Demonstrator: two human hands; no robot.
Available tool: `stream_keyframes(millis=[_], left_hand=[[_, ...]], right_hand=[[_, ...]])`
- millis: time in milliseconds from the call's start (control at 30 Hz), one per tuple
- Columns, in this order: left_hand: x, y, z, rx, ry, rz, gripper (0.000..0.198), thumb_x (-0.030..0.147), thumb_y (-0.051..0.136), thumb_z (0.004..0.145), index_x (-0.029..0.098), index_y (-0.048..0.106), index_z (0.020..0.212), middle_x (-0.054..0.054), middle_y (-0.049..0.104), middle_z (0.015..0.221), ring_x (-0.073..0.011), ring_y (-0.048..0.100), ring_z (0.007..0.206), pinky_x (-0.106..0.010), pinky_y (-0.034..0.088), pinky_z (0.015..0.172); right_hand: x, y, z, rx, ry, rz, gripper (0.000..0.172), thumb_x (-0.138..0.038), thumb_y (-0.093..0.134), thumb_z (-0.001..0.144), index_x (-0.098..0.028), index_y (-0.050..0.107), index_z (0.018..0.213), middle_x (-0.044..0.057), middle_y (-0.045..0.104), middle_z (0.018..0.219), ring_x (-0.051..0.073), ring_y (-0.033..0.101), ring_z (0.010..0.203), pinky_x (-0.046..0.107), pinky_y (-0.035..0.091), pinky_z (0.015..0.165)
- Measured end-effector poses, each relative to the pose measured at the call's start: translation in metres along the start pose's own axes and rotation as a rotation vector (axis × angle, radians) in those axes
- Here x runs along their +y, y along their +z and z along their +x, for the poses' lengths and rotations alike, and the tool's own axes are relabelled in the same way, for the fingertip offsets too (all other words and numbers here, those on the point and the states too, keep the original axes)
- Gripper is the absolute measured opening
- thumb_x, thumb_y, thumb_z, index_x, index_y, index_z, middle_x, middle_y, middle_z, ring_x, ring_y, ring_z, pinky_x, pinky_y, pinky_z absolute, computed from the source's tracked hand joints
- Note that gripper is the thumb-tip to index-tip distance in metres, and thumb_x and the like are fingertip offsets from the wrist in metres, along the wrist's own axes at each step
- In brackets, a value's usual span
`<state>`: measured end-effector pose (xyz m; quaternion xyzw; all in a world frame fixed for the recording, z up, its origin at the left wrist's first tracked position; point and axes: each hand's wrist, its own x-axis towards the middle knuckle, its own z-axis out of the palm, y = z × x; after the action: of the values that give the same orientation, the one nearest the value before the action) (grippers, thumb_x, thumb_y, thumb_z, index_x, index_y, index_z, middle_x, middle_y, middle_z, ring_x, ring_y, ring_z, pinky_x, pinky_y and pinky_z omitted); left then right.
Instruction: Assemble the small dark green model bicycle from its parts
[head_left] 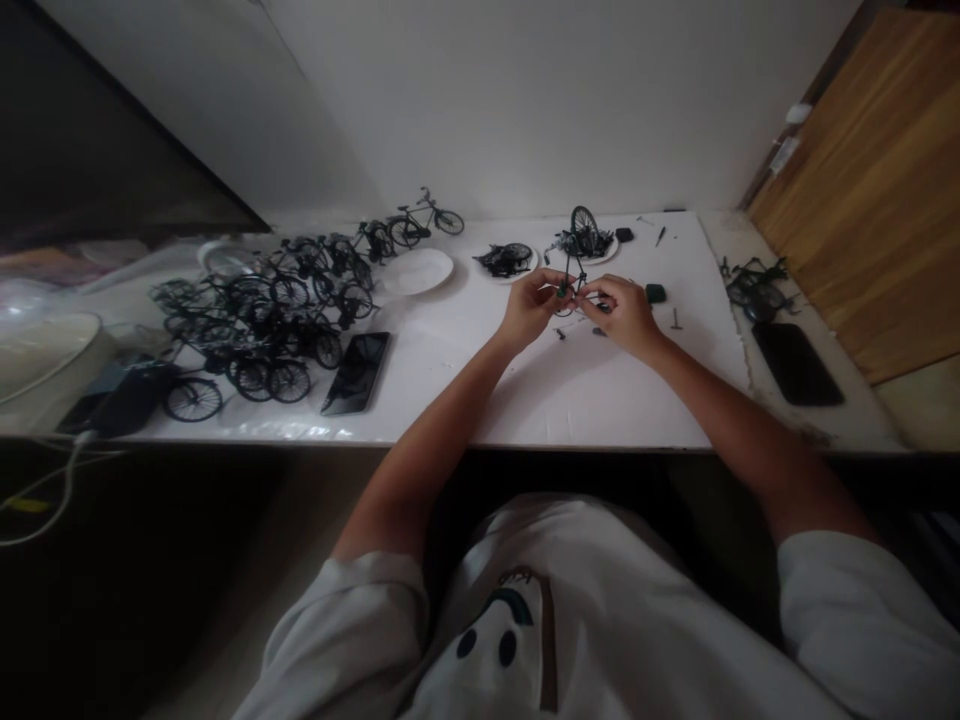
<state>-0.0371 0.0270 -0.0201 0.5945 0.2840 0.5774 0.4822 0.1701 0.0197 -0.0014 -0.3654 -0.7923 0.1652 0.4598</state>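
Note:
Both my hands meet over the white board, fingers closed around a small dark model bicycle frame (574,262). My left hand (531,305) pinches it from the left, by a green part. From the right, my right hand (624,315) grips its lower portion; the exact contact is hidden by the fingers. Just behind, a plate (600,258) bears dark bicycle parts, with a spoked wheel (583,228) standing up among them. Another plate (531,272) of dark parts lies to its left. A green block (655,293) sits beside my right hand, and small loose pieces (560,334) lie below the hands.
Many black model bicycles (255,310) crowd the left of the table, near a white plate (420,272) and a phone (356,373). At right are another phone (796,363), a dark model (757,288) and a wooden panel (870,190). A small T-shaped tool (676,319) lies on the board.

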Motion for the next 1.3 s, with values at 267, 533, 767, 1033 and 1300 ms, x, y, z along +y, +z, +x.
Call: stream_keyframes(millis=[267, 533, 767, 1033, 1300], left_hand=[[-0.007, -0.004, 0.001, -0.040, 0.041, -0.013, 0.046, 0.048, 0.099, 0.082, 0.018, 0.075, 0.106, -0.004, 0.076, 0.089, -0.0148, 0.075, 0.078, -0.032, 0.065, 0.080], [-0.013, -0.006, 0.002, -0.074, 0.067, -0.021, 0.047, 0.053, 0.099, 0.082, 0.018, 0.076, 0.105, -0.004, 0.076, 0.092, -0.0145, 0.075, 0.079, -0.032, 0.067, 0.080], [-0.012, -0.005, 0.001, -0.084, 0.045, -0.008, 0.040, 0.044, 0.097, 0.086, 0.017, 0.075, 0.106, -0.004, 0.075, 0.092, -0.0137, 0.074, 0.079, -0.031, 0.067, 0.080], [-0.009, -0.003, -0.001, -0.072, 0.001, 0.031, 0.022, 0.025, 0.090, 0.091, 0.017, 0.073, 0.103, -0.005, 0.077, 0.092, -0.0125, 0.074, 0.077, -0.028, 0.066, 0.077], [-0.011, -0.001, -0.003, -0.062, -0.008, 0.081, 0.016, 0.017, 0.084, 0.092, 0.016, 0.071, 0.100, -0.005, 0.076, 0.092, -0.0139, 0.077, 0.084, -0.028, 0.067, 0.079]], right_hand=[[0.001, -0.001, 0.000, -0.013, -0.045, -0.009, 0.013, -0.033, 0.076, 0.095, -0.022, 0.081, 0.095, 0.006, 0.076, 0.091, 0.019, 0.058, 0.073, 0.034, 0.045, 0.068], [0.002, -0.001, 0.001, -0.033, -0.025, -0.039, 0.016, -0.036, 0.076, 0.096, -0.022, 0.082, 0.095, 0.005, 0.073, 0.085, 0.019, 0.057, 0.072, 0.034, 0.046, 0.069], [0.003, -0.003, 0.002, -0.058, -0.012, -0.074, 0.015, -0.035, 0.077, 0.094, -0.022, 0.084, 0.098, 0.004, 0.070, 0.083, 0.018, 0.057, 0.072, 0.033, 0.047, 0.069], [0.005, -0.005, 0.002, -0.090, -0.040, -0.114, 0.012, -0.026, 0.075, 0.091, -0.022, 0.085, 0.097, 0.004, 0.071, 0.084, 0.018, 0.056, 0.070, 0.034, 0.045, 0.069], [0.010, -0.008, 0.003, -0.184, -0.051, -0.206, 0.013, -0.024, 0.073, 0.090, -0.023, 0.085, 0.094, 0.004, 0.070, 0.081, 0.020, 0.058, 0.077, 0.034, 0.042, 0.072]])
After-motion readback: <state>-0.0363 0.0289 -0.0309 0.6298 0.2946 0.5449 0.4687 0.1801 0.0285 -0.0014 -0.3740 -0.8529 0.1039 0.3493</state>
